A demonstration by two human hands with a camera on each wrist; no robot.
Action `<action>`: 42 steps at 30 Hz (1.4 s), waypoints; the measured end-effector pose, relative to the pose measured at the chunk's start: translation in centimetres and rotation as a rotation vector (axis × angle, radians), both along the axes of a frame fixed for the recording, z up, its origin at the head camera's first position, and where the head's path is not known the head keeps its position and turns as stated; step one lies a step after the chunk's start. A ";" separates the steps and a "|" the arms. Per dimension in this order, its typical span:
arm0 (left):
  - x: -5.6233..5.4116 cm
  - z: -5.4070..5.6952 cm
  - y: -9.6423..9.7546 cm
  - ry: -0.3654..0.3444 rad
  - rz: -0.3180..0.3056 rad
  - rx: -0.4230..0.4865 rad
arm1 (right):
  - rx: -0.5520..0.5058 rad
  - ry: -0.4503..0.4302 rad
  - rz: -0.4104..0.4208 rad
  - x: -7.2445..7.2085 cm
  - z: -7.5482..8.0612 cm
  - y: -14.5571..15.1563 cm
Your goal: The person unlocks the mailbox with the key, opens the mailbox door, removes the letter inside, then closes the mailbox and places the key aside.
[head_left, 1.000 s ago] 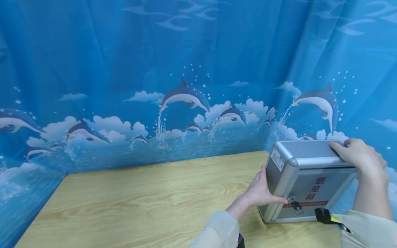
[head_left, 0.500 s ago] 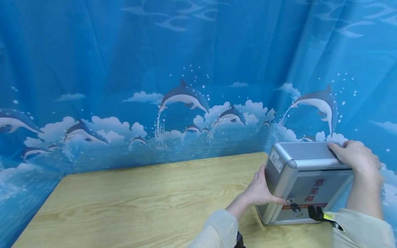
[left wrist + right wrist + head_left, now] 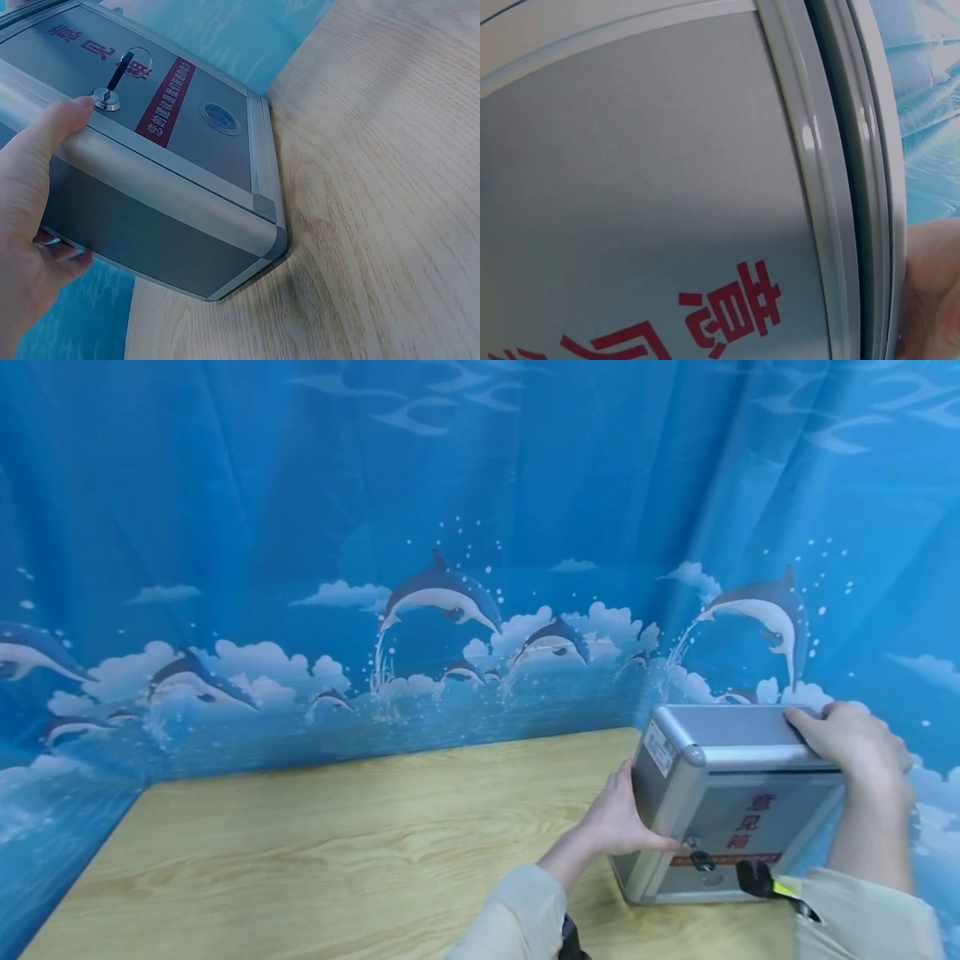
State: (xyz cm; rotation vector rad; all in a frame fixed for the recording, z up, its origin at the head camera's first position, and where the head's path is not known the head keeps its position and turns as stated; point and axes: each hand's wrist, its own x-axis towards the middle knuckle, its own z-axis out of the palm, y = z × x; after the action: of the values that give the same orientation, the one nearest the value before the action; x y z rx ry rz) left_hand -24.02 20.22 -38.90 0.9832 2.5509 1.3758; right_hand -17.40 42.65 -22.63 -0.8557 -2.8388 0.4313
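Note:
A silver metal suggestion box (image 3: 675,802) with red lettering stands at the right of the table, turned at an angle. My left hand (image 3: 618,818) grips its left side, thumb on the front frame beside the lock and fingers round the side. In the left wrist view a key (image 3: 118,71) on a ring sits in the lock (image 3: 106,99). My right hand (image 3: 862,747) holds the top right corner, thumb lying on the top; its other fingers are mostly hidden beyond the edge. The front panel (image 3: 645,165) fills most of the right wrist view.
The wood-grain table (image 3: 337,860) extends left of the box. A blue curtain (image 3: 322,510) printed with dolphins hangs behind it and along the right side. A black strap end (image 3: 756,878) at my right sleeve (image 3: 870,914) hangs before the box front.
The box and both hands have shifted slightly left and a little nearer. The whole view has also drifted a bit. Both hands keep their hold.

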 end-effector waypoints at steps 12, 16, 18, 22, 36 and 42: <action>-0.4 -0.5 -0.7 0.056 0.001 -0.036 | -0.004 0.006 0.045 0.1 0.0 -0.5; -0.5 -0.6 -1.3 0.075 0.031 -0.047 | -0.004 0.009 0.111 0.1 0.0 -0.7; -0.7 -0.6 -1.7 0.086 0.040 -0.052 | -0.023 -0.001 0.120 -0.1 0.1 -0.9; -1.1 -0.4 -2.8 0.104 0.046 -0.054 | 0.001 0.022 0.140 -0.7 0.1 -1.8; -2.0 0.7 -7.1 0.146 0.060 -0.020 | 0.038 0.066 0.259 -1.9 0.8 -5.4; -2.2 1.1 -9.0 0.170 0.087 -0.021 | 0.011 0.081 0.322 -2.6 1.1 -6.8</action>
State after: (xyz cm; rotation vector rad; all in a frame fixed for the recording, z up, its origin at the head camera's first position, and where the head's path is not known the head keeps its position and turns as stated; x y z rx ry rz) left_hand -26.20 11.23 -37.78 1.0397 2.7558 1.3364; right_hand -20.00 35.89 -21.55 -0.3672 -2.9035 0.4753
